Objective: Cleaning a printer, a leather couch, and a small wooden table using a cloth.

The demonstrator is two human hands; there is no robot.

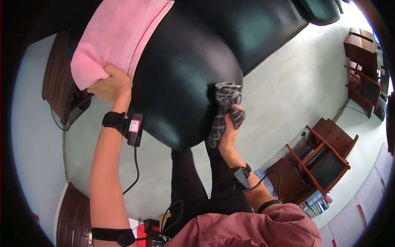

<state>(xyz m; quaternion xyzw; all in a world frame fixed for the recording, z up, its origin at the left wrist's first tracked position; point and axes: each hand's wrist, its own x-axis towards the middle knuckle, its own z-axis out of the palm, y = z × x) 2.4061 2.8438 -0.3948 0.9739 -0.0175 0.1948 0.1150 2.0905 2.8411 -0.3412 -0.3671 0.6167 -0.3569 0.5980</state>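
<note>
My left hand grips the near corner of a folded pink towel, with the thumb on top and the other fingers partly hidden beneath. A red line runs along the towel's right border. The towel lies over the left part of a black leather sofa. In my right hand is a bunched dark grey cloth with a light check pattern. That cloth is against the right side of the sofa's rounded front part, and some of it hangs below my fingers.
A black device is strapped to my left wrist, another device to my right; both trail cables. Wooden chairs and blue binders stand at right. A slatted wooden piece of furniture is at left, a brown door lower left.
</note>
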